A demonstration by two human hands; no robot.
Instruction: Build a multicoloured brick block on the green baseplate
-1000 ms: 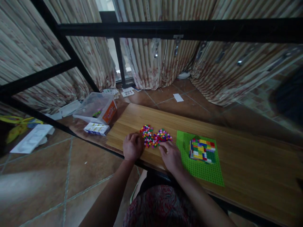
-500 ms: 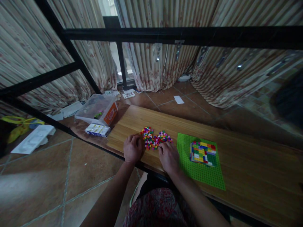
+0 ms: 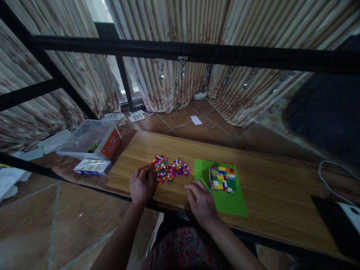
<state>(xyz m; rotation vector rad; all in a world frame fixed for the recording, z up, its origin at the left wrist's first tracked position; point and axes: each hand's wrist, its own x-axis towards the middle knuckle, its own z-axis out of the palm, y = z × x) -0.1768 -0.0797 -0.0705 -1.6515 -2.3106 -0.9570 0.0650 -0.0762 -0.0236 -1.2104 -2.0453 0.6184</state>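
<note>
My left hand [image 3: 141, 186] is curled, well left of the board [image 3: 230, 206]; I can't tell if it holds anything. The bricks [image 3: 161, 170] lie loose, left of the board but nearer. My right hand [image 3: 201, 200], half-curled at the board's left edge, may pinch one; I can't tell. The stack [image 3: 221, 177] sits on the board. I seem between picking and placing; placing calls for square alignment.

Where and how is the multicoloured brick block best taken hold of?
The brick block likely suits a grip across its left and right sides, from above: it is boxy, stands raised on the green baseplate, and its top is uncovered. The right hand is nearest.
</note>
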